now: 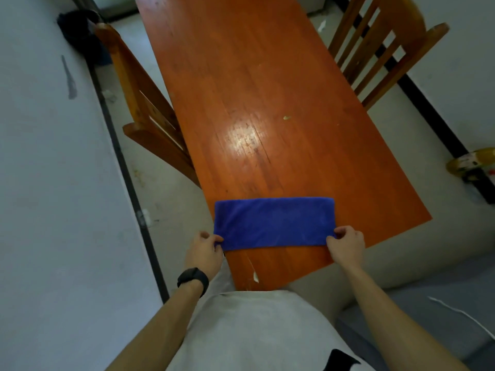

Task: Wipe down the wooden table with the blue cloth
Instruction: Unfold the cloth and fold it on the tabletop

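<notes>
1. The wiping looks barely begun, as I judge it: the blue cloth (273, 223) lies flat and folded near the bottom end of the wooden table (254, 89), in the lower middle of the frame, and nearly all of the tabletop stretches away above it toward the top of the frame.
2. A small pale crumb (287, 117) sits on the wood just right of centre, next to a bright glare patch, so that stretch appears unwiped.
3. A pale chip or scrape (255, 275) marks the wood below the cloth, near the table's bottom edge.
4. The left hand (205, 254) pinches the cloth's lower left corner, fingers curled on the fabric; a dark watch (193, 280) sits on that wrist.
5. The right hand (347, 246) pinches the lower right corner the same way.
6. The cloth is a deep blue, a long neat rectangle with a soft, fuzzy look, lying smooth without bunching.
7. A wooden chair (150, 111) stands at the table's left side, another chair (380, 49) at the upper right.
</notes>
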